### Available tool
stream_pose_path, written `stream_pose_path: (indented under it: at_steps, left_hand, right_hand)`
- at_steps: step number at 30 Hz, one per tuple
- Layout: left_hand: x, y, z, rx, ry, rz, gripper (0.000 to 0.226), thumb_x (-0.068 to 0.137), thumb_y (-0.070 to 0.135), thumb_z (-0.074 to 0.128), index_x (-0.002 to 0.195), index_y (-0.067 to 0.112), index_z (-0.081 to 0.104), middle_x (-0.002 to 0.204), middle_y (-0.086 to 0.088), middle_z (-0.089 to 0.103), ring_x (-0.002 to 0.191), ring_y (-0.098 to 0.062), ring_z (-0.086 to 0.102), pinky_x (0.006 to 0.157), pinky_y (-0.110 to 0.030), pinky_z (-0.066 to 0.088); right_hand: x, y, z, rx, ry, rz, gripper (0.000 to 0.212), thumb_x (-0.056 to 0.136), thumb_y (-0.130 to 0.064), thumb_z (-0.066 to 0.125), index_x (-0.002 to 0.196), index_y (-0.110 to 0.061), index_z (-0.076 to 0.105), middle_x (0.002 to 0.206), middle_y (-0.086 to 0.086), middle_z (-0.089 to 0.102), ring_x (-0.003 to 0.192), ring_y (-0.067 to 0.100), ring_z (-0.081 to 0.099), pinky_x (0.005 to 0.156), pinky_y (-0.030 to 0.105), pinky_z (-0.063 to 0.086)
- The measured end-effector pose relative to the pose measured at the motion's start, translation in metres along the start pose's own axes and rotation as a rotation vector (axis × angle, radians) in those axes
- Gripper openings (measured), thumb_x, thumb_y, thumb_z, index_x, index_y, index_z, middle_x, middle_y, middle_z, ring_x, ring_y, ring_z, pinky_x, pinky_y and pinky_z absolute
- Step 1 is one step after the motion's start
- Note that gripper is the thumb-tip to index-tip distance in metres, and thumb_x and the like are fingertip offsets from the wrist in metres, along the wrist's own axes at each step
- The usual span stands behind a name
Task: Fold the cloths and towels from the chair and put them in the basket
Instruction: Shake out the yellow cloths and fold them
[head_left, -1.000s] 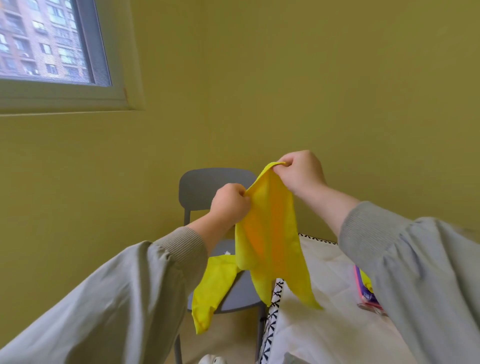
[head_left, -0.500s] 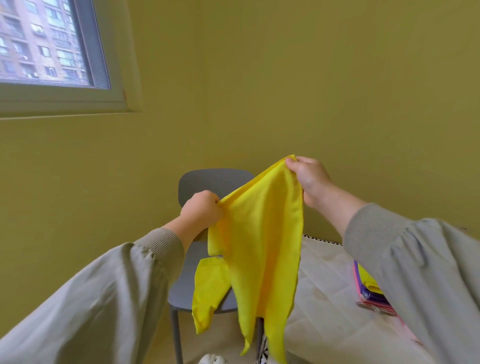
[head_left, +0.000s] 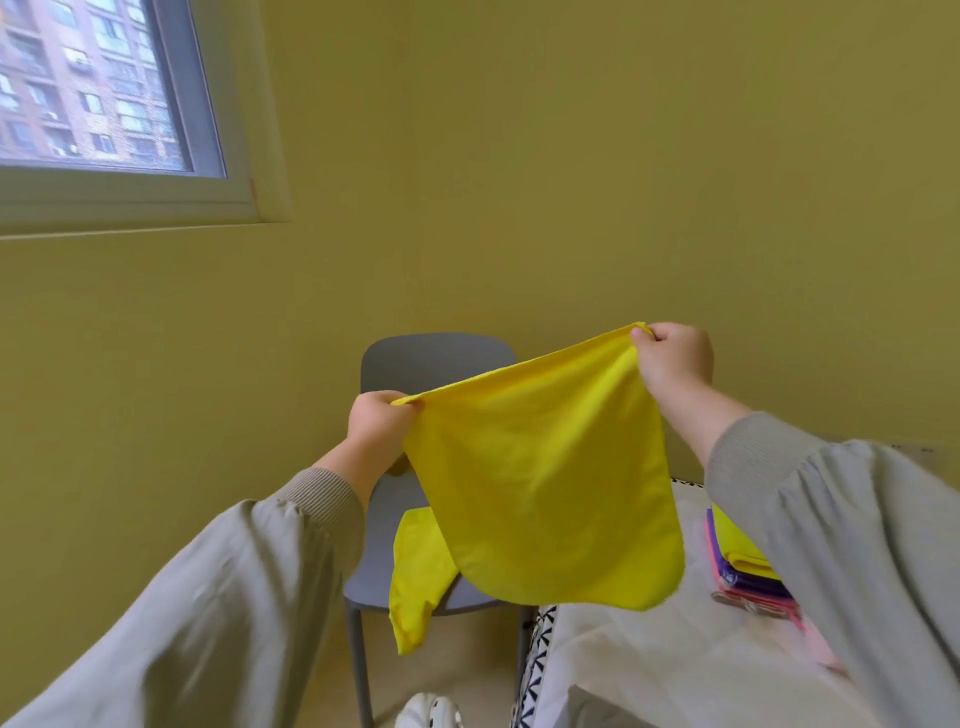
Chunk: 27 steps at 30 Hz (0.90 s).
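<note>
A bright yellow cloth (head_left: 545, 483) hangs spread in the air in front of me. My left hand (head_left: 379, 421) pinches its left top corner and my right hand (head_left: 672, 356) pinches its right top corner, higher up. The top edge runs taut between them. One loose corner dangles at the lower left over the seat of the grey chair (head_left: 431, 364), which stands behind the cloth against the wall. A stack of folded cloths (head_left: 743, 566), yellow over purple and pink, lies at the right, partly hidden by my right sleeve. No basket is plainly in view.
A table with a white cover (head_left: 665, 670) and a black-and-white patterned edge stands at the lower right. Yellow walls close in behind the chair. A window (head_left: 93, 88) is at the upper left. A white shoe (head_left: 428, 714) shows at the bottom.
My hands have moved apart, left hand leftward and right hand rightward, spreading the bunched yellow cloth into a wide sheet.
</note>
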<state>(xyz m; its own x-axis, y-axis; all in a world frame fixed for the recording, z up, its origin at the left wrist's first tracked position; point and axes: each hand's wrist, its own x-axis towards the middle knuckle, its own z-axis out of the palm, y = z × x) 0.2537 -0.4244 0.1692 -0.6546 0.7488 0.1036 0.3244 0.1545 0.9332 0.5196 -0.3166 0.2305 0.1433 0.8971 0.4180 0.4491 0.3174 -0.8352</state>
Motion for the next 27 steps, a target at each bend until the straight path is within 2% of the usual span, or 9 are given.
stream_pose_path:
  at_steps: [2,4,7,12,16,19,21,25,27]
  left_hand:
    - [-0.002,0.003,0.002,-0.121,-0.002,0.016,0.019,0.092,0.019,0.06,0.074,0.022,0.062,0.074,-0.001,0.058,0.067,-0.015,0.054,0.067,-0.033,0.052]
    - [-0.006,0.008,0.006,-0.157,-0.005,0.045,0.021,0.093,0.024,0.06,0.072,0.028,0.059,0.074,-0.001,0.057,0.069,-0.016,0.053,0.069,-0.033,0.051]
    - [-0.014,0.019,0.012,-0.125,-0.002,0.078,0.026,0.095,0.029,0.056,0.07,0.025,0.06,0.067,-0.001,0.052,0.063,-0.017,0.048,0.064,-0.031,0.045]
    - [-0.025,0.042,0.02,-0.065,-0.019,0.116,0.031,0.1,0.032,0.045,0.08,0.011,0.057,0.068,-0.007,0.042,0.065,-0.02,0.039,0.062,-0.032,0.034]
    - [-0.023,0.052,0.033,-0.027,-0.018,0.146,0.03,0.101,0.031,0.04,0.085,0.01,0.054,0.069,-0.008,0.046,0.067,-0.021,0.044,0.066,-0.033,0.037]
    - [-0.013,0.049,0.048,0.036,-0.032,0.166,0.029,0.1,0.033,0.041,0.079,0.017,0.052,0.073,-0.009,0.049,0.068,-0.021,0.045,0.065,-0.032,0.038]
    - [-0.004,0.041,0.06,0.138,-0.052,0.173,0.031,0.099,0.035,0.044,0.076,0.017,0.053,0.064,-0.005,0.046,0.061,-0.021,0.042,0.061,-0.031,0.035]
    - [0.018,0.009,0.097,0.33,-0.157,0.097,0.042,0.095,0.037,0.052,0.061,0.013,0.047,0.054,-0.001,0.04,0.051,-0.018,0.038,0.052,-0.026,0.031]
    - [0.029,-0.008,0.118,0.389,-0.201,0.074,0.043,0.095,0.037,0.053,0.06,0.013,0.048,0.054,-0.002,0.041,0.051,-0.016,0.04,0.049,-0.024,0.031]
  right_hand:
    - [0.004,0.008,-0.01,-0.034,0.0,0.013,0.046,0.091,-0.019,0.058,0.055,-0.017,0.029,0.053,0.001,0.022,0.053,0.019,0.018,0.05,0.031,0.014]
    - [0.005,0.013,-0.022,-0.054,0.006,0.016,0.048,0.09,-0.019,0.06,0.055,-0.019,0.027,0.053,0.001,0.021,0.053,0.019,0.018,0.051,0.031,0.013]
    - [0.005,0.016,-0.038,-0.068,0.021,0.034,0.048,0.088,-0.019,0.062,0.054,-0.019,0.028,0.053,0.001,0.023,0.053,0.02,0.02,0.051,0.03,0.015]
    - [0.003,0.02,-0.065,-0.071,0.027,0.05,0.027,0.089,-0.022,0.062,0.068,-0.005,0.057,0.06,0.019,0.046,0.059,0.035,0.039,0.054,0.031,0.035]
    - [0.01,0.033,-0.078,-0.11,0.031,0.049,0.034,0.089,-0.023,0.061,0.06,-0.01,0.047,0.055,0.006,0.035,0.056,0.023,0.032,0.052,0.031,0.021]
    - [0.017,0.048,-0.08,-0.147,0.029,0.066,0.033,0.088,-0.024,0.062,0.07,0.003,0.057,0.064,0.021,0.051,0.064,0.036,0.047,0.056,0.033,0.036]
    - [0.024,0.063,-0.076,-0.19,0.028,0.081,0.037,0.088,-0.025,0.063,0.085,0.012,0.063,0.079,0.026,0.062,0.077,0.041,0.058,0.066,0.036,0.046]
    - [0.036,0.107,-0.059,-0.349,-0.017,0.139,0.03,0.087,-0.031,0.064,0.087,-0.002,0.07,0.09,0.015,0.069,0.091,0.037,0.062,0.07,0.032,0.044]
    - [0.042,0.131,-0.049,-0.413,-0.047,0.166,0.031,0.087,-0.032,0.064,0.087,-0.001,0.07,0.088,0.015,0.069,0.088,0.037,0.062,0.068,0.032,0.045]
